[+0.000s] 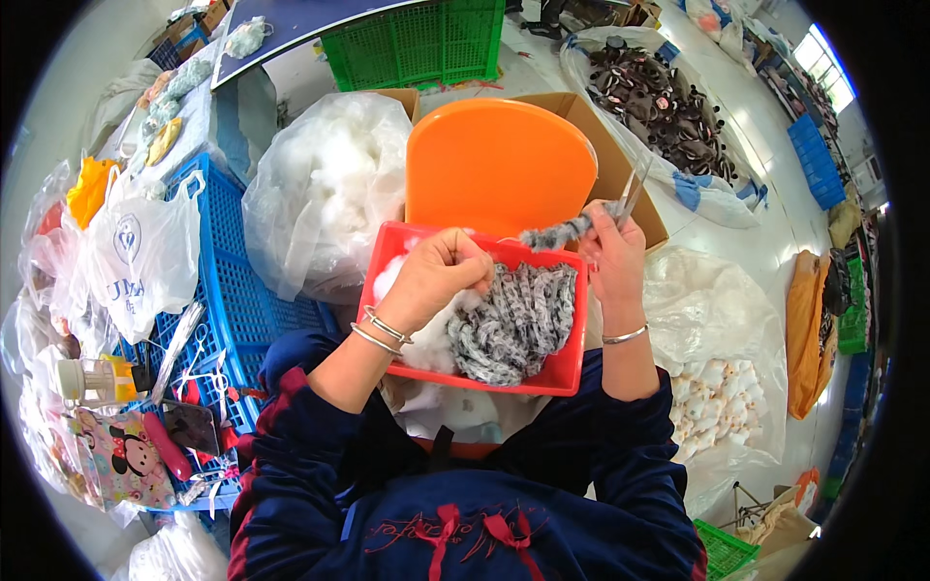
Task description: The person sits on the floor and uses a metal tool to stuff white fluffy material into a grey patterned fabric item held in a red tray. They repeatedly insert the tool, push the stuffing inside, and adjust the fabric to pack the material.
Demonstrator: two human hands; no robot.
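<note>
My right hand [614,259] is closed around scissors [635,191] with their slim silver blades pointing up. The same hand pinches a short fuzzy grey strip [560,233], which sticks out to the left over the rim of a red tray [554,382]. My left hand [448,276] is held above the tray with its fingers pinched together; what they hold, if anything, is too small to make out. In the tray, a heap of fuzzy black-and-grey strips [513,329] lies on the right, and white stuffing [431,334] on the left. The tray rests at my lap.
An orange chair [499,160] stands just beyond the tray. Left of it is a clear bag of white stuffing [334,174]. A blue crate [228,261] at the left bears scissors and a phone. Bags of dark pieces [659,107] and pale pieces [719,402] lie on the right.
</note>
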